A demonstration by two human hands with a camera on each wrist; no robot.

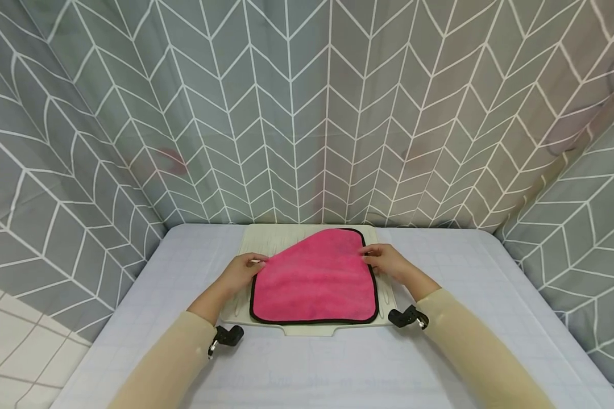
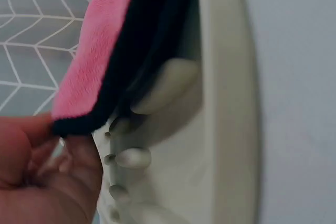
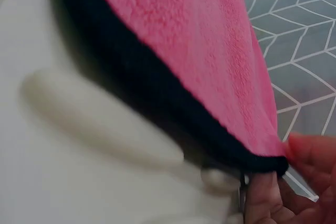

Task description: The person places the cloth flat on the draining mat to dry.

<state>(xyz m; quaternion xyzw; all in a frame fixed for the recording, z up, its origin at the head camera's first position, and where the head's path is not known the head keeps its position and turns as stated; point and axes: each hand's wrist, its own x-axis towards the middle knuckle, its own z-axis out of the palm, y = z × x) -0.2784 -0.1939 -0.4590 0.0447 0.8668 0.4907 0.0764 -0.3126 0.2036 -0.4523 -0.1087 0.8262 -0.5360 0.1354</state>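
A pink cloth (image 1: 317, 284) with a dark border is spread over a cream ridged washboard (image 1: 261, 238). My left hand (image 1: 239, 275) pinches the cloth's left edge between thumb and fingers. At the right edge, my right hand (image 1: 387, 262) pinches the border the same way. In the left wrist view, the dark border (image 2: 79, 124) is lifted above the board's raised ridges (image 2: 134, 158). The right wrist view shows the border (image 3: 157, 87) running down to the fingertips (image 3: 299, 142), with a raised ridge (image 3: 100, 119) below it. The cloth's upper left slants inward.
The washboard lies on a table with a white cover (image 1: 307, 375). A grey curtain (image 1: 307, 113) with white chevron lines stands behind and at both sides. Black wrist mounts (image 1: 229, 336) stick out from the sleeves. White tiles (image 1: 20, 352) show at the lower left.
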